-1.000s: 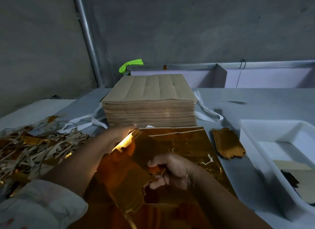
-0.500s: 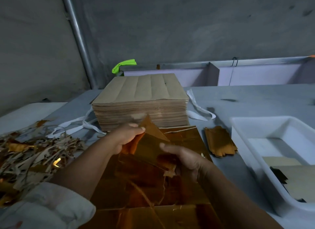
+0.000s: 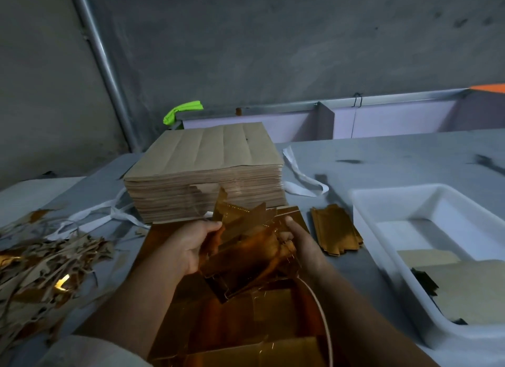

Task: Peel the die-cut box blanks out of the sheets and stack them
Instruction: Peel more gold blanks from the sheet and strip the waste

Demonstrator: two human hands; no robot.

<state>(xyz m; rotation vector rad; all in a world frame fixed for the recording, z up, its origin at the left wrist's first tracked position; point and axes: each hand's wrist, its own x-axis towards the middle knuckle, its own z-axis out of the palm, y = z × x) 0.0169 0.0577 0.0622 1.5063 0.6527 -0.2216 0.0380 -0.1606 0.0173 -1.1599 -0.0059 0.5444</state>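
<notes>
Gold sheet (image 3: 246,325) runs off the lower edge, the scrap pile (image 3: 41,271) off the left and the white tray (image 3: 382,211) off the right (its contents motion-blurred, not identifiable). Fingers of the right hand (image 3: 303,246) lie hidden behind the gold blanks (image 3: 246,246), whose number cannot be counted.

The gold blank (image 3: 246,246), a second ago half lifted from the gold sheet (image 3: 259,325) with one end down on it, is now clear of the sheet and raised between both hands. The left hand (image 3: 191,243) has left the sheet's far left corner and now grips the blank's left edge, palm turned up. The right hand (image 3: 300,243) has moved up from the blank's lower edge to hold its right edge. The blank's jagged top end now shows in front of the brown stack (image 3: 207,148), higher than half a second ago.
</notes>
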